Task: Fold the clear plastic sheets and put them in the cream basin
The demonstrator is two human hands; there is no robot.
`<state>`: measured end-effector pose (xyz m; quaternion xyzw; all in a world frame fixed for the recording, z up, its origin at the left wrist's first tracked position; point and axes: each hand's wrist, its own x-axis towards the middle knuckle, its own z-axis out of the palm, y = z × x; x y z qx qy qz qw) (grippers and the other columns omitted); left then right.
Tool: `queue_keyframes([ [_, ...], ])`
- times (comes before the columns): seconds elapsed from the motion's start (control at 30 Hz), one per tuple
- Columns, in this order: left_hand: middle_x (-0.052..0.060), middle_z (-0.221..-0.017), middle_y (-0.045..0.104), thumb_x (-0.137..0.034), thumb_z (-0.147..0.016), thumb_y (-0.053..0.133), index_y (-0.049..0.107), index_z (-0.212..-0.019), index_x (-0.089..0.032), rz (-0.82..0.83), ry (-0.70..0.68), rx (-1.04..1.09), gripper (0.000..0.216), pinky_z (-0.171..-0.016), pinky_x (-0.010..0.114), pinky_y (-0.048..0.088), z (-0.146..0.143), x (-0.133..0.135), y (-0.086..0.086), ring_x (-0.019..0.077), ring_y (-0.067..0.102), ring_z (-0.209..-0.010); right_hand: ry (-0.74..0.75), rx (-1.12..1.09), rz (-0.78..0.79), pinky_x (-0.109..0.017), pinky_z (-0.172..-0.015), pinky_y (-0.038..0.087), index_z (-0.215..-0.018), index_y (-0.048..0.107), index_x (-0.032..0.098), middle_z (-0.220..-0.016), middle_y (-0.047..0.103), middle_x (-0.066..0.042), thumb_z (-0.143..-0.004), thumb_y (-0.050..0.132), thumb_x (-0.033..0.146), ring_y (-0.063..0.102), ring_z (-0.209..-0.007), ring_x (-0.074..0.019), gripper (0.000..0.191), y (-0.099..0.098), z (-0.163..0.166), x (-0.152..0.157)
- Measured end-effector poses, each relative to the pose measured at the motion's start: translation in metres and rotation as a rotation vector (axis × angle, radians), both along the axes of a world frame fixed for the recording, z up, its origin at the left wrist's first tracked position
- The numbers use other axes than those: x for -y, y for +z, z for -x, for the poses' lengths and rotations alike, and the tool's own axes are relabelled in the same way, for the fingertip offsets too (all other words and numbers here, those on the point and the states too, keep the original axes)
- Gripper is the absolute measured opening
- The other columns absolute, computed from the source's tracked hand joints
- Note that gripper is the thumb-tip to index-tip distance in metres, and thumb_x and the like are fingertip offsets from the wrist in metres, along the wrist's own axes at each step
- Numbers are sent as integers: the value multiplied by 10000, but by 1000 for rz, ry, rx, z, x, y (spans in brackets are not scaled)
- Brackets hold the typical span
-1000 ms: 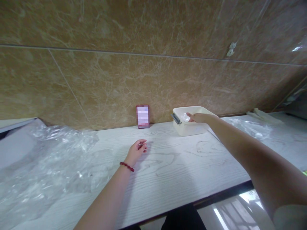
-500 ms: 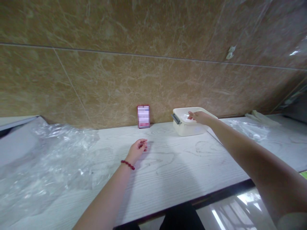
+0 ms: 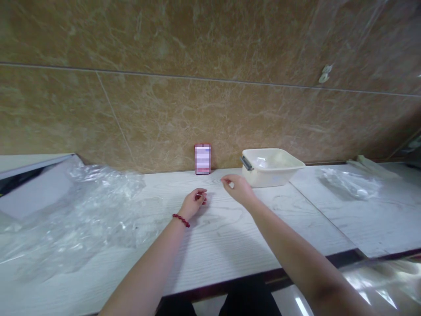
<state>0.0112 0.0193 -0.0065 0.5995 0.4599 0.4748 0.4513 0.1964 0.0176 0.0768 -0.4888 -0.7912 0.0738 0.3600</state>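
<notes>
My left hand (image 3: 194, 202), with a dark red beaded bracelet (image 3: 181, 220) on its wrist, hovers low over the white wood-grain table (image 3: 210, 245). Its fingers are curled closed, and a tiny pale sliver shows between them, too small to name. To its right, my right hand (image 3: 237, 188) has thumb and forefinger pinched together; whatever lies between the tips is hidden or too small to see. Just behind the right hand stands a cream plastic tub (image 3: 272, 176) with a grey side clip (image 3: 247, 163). Its top is uncovered, and something clear and shiny shows inside.
A phone (image 3: 202, 159) with a blurred screen leans upright on the brown marbled wall (image 3: 171, 118). Crumpled clear plastic sheeting (image 3: 95, 215) spreads across the left, beside a white box (image 3: 39, 188). At right lie a clear plastic bag (image 3: 351, 183) and a pale folded strip (image 3: 371, 167).
My right hand has come out of the cream tub and moved left and toward me, close to my left hand. My left hand keeps nearly the same pose. The view has shifted slightly.
</notes>
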Motion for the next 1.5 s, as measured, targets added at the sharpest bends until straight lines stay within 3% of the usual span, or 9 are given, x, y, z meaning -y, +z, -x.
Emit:
queue_keyframes([
  [0.17,30,-762,569,-305,-730,487,512,-944,-144,-39,-16,-15,268,-622,268,482,0,-1,-1,112,556,-658,68,-184,121,-278,-679,432,-839,587,224,-775,620,-15,-720,426,199,558,-705,-139,202,-53,46,6],
  [0.33,9,-795,563,-182,-731,458,467,-1019,-174,-92,32,-80,288,-641,250,470,0,-4,-7,97,556,-665,61,-329,184,-276,-647,446,-859,557,224,-785,611,-11,-740,397,247,557,-676,-132,201,-80,55,-2],
  [0.83,40,-860,554,-152,-738,428,385,-1126,-174,-193,55,-257,390,-630,234,451,-4,4,-2,96,555,-674,146,-396,303,-289,-673,436,-820,566,230,-766,623,-3,-742,387,339,576,-707,-143,224,-81,48,-14],
  [0.93,61,-908,552,-167,-727,443,393,-1140,-170,-262,161,-420,415,-707,271,435,0,7,4,130,546,-768,149,-404,303,-289,-672,431,-817,569,221,-746,622,-9,-744,377,346,574,-703,-145,240,-82,47,-16],
  [1.0,86,-955,546,-197,-727,452,385,-1163,-162,-281,311,-604,443,-795,316,390,5,10,10,174,520,-872,141,-401,306,-285,-653,427,-809,572,212,-717,618,-12,-741,377,348,571,-686,-147,248,-83,46,-16],
  [1.1,161,-1040,513,-270,-732,445,328,-1215,-104,-170,591,-868,524,-866,398,309,16,17,18,261,451,-1003,137,-404,308,-272,-626,422,-812,576,203,-702,613,-14,-738,374,351,565,-663,-144,261,-83,45,-16],
  [1.2,241,-1115,456,-358,-702,459,319,-1216,-34,75,759,-1031,623,-874,489,250,31,23,22,354,373,-1079,125,-400,305,-264,-607,416,-815,578,198,-700,612,-18,-737,372,351,558,-651,-142,268,-81,43,-16],
  [1.37,283,-1281,266,-452,-676,437,315,-1218,11,361,834,-1153,723,-927,517,136,54,27,22,386,175,-1203,109,-389,311,-264,-606,414,-805,583,204,-695,612,-15,-737,370,351,559,-656,-144,267,-79,42,-15],
  [1.5,299,-1278,262,-519,-653,424,316,-1219,30,509,846,-1129,795,-924,533,123,65,22,17,398,182,-1198,103,-400,324,-269,-610,419,-803,578,213,-692,610,-9,-736,369,361,564,-663,-147,265,-80,43,-16],
])
